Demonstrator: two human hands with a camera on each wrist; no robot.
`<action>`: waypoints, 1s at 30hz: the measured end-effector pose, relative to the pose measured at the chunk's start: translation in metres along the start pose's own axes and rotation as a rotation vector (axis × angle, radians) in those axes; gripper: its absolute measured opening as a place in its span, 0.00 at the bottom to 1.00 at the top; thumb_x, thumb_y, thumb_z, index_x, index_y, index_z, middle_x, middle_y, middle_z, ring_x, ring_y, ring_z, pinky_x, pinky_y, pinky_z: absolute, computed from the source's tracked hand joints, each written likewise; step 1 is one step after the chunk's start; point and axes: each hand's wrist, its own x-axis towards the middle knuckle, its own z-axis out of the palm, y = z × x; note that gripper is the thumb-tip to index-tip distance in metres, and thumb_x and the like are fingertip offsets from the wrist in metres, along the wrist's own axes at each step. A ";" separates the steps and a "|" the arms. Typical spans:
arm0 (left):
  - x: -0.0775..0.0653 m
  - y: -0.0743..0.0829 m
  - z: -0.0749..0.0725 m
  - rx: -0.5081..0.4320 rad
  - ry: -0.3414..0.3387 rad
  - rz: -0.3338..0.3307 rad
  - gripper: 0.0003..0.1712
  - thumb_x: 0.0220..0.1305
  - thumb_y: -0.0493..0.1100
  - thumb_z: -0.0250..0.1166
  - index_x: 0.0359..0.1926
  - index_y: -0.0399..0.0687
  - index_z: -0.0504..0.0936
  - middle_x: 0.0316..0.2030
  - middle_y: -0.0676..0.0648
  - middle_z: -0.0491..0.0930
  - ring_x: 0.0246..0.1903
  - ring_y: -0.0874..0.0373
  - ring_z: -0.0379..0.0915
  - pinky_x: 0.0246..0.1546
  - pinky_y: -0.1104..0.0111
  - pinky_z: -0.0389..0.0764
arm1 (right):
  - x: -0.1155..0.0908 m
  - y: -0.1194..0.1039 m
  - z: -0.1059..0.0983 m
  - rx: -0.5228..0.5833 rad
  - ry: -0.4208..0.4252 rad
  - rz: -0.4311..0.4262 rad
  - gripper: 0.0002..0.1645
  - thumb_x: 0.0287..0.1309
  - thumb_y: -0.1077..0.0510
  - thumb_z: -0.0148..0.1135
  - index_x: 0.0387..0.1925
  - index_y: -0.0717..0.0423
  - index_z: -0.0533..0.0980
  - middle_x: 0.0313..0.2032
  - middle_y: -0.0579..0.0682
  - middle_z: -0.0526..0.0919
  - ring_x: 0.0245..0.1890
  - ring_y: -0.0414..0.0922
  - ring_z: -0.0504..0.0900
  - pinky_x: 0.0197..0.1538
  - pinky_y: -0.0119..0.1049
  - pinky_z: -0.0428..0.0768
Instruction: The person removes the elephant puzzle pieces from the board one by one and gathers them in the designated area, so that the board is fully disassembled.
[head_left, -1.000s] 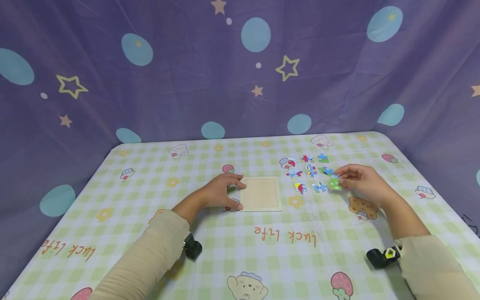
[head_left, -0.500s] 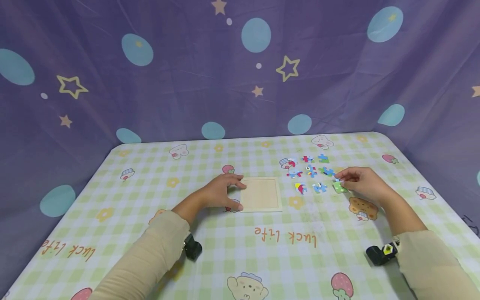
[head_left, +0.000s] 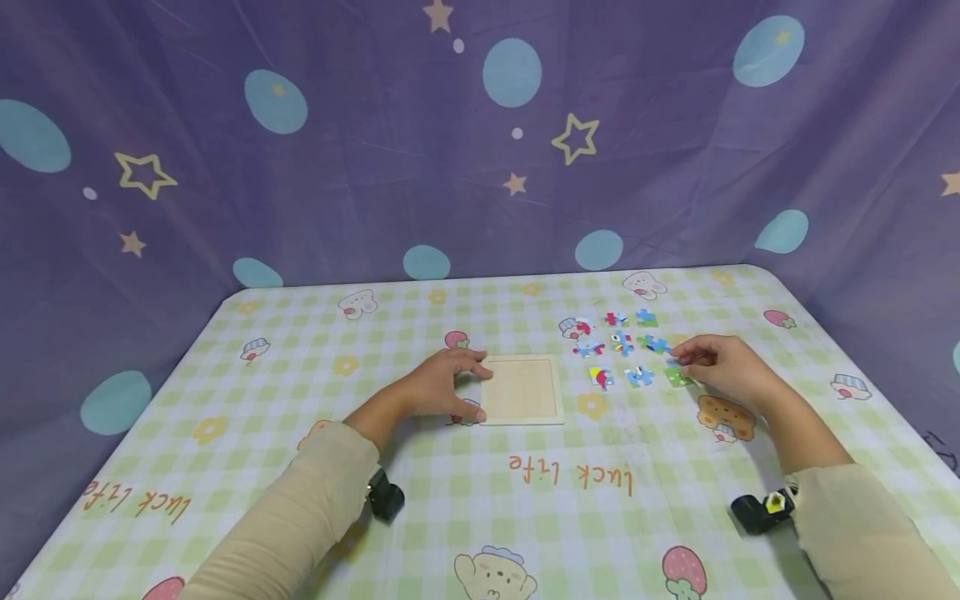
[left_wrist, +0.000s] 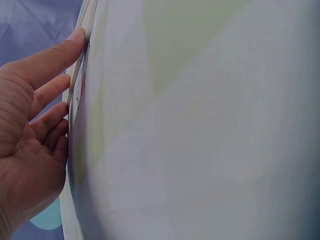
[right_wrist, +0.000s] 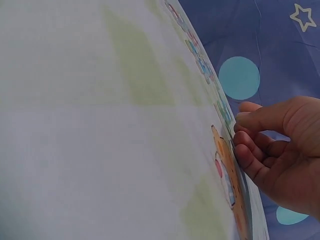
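Observation:
A pale wooden puzzle tray (head_left: 522, 389) with a raised rim lies flat on the table. My left hand (head_left: 446, 385) is at its left side, thumb and forefinger spread to the two left corners; in the left wrist view, the thumb tip (left_wrist: 77, 35) rests at the tray's edge. To the right, my right hand (head_left: 727, 367) holds a green jigsaw piece (head_left: 677, 377) low at the tabletop between thumb and forefinger, its right edge hidden by the thumb. Several other jigsaw pieces (head_left: 622, 342) in blue, red and yellow lie in loose rows left of that hand.
A checked tablecloth (head_left: 420, 517) printed with cartoon figures and lettering covers the table. Behind it hangs a purple curtain (head_left: 360, 150) with stars and blue ovals. A black wrist camera (head_left: 386, 496) sits under the left sleeve, another (head_left: 757, 512) under the right.
The green piece, tilted beside the blue pieces a second ago, has moved slightly right and now lies flatter. My right hand shifted right with it. The left hand and the tray stayed still.

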 end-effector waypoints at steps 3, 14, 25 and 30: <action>-0.001 -0.001 0.000 -0.001 -0.003 -0.009 0.35 0.46 0.50 0.80 0.57 0.49 0.81 0.70 0.48 0.62 0.71 0.47 0.51 0.69 0.51 0.54 | -0.002 0.000 -0.001 -0.008 0.013 0.004 0.15 0.64 0.61 0.62 0.51 0.60 0.79 0.44 0.56 0.82 0.42 0.48 0.79 0.43 0.37 0.76; -0.008 -0.010 0.001 -0.209 0.077 -0.014 0.40 0.46 0.47 0.80 0.62 0.49 0.78 0.70 0.51 0.63 0.71 0.52 0.52 0.69 0.56 0.56 | -0.015 -0.010 -0.006 0.036 0.079 0.011 0.19 0.65 0.56 0.63 0.55 0.57 0.78 0.49 0.59 0.81 0.46 0.47 0.78 0.46 0.35 0.74; -0.028 -0.006 -0.001 -0.472 0.250 0.084 0.31 0.55 0.35 0.74 0.59 0.32 0.76 0.60 0.42 0.75 0.61 0.48 0.70 0.63 0.60 0.67 | -0.027 -0.009 -0.008 0.158 0.178 -0.069 0.21 0.64 0.54 0.64 0.54 0.63 0.77 0.47 0.51 0.82 0.39 0.32 0.78 0.40 0.22 0.75; -0.039 -0.005 -0.004 -0.476 0.322 0.142 0.29 0.54 0.34 0.74 0.57 0.30 0.77 0.60 0.40 0.75 0.60 0.42 0.70 0.62 0.57 0.69 | -0.030 -0.014 -0.009 0.179 0.213 -0.107 0.22 0.64 0.52 0.64 0.53 0.63 0.76 0.43 0.44 0.82 0.38 0.34 0.79 0.39 0.22 0.76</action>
